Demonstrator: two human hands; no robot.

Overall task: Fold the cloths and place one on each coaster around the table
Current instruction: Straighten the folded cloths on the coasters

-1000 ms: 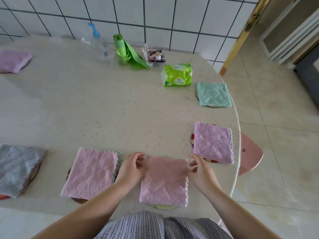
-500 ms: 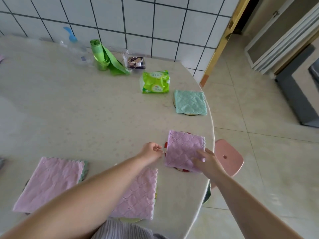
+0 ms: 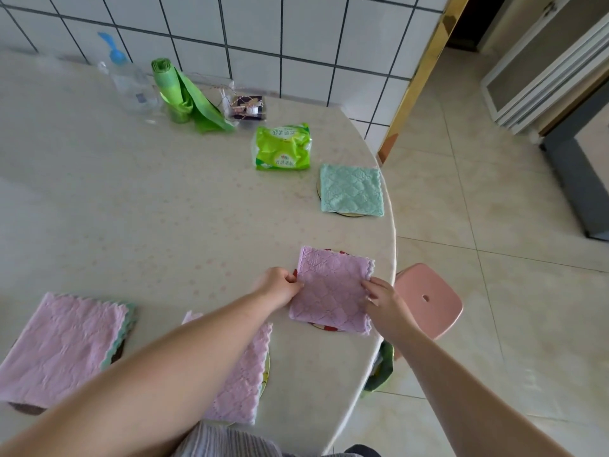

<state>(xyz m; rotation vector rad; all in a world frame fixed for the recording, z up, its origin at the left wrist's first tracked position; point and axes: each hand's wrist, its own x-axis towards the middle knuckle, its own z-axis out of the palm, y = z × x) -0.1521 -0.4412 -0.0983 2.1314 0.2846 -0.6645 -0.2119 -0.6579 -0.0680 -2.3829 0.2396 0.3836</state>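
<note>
Our left hand (image 3: 280, 285) pinches the left edge of the folded pink cloth (image 3: 331, 290) just right of the frame's centre, fingers curled onto the fabric. Our right hand (image 3: 384, 300) has its fingertips on the cloth's right edge with the thumb toward the scalloped corner; we judge it a light pinch, though the underside of the fingers is hidden.

The cloth lies over a coaster (image 3: 324, 327) of which only a red-and-white sliver shows at the near edge and another at the far edge. It sits skewed, and its right side reaches close to the rim of the surface (image 3: 164, 199). We think that is the main risk: a tug toward the right could drag the corner over the rim above the pink stool (image 3: 428, 300), or slide the coaster along underneath, since the coaster looks free to move. Uneven pulls from the two hands could also open the fold.

Our left forearm crosses above the pink cloth at bottom centre (image 3: 244, 377), which rests on its own coaster; dropping the arm could rumple it. Further out, the mint cloth (image 3: 352, 189) on its coaster at centre right and the pink stack at lower left (image 3: 62, 347) lie well apart from the hands. The green tissue pack (image 3: 283, 147) stands beyond them.
</note>
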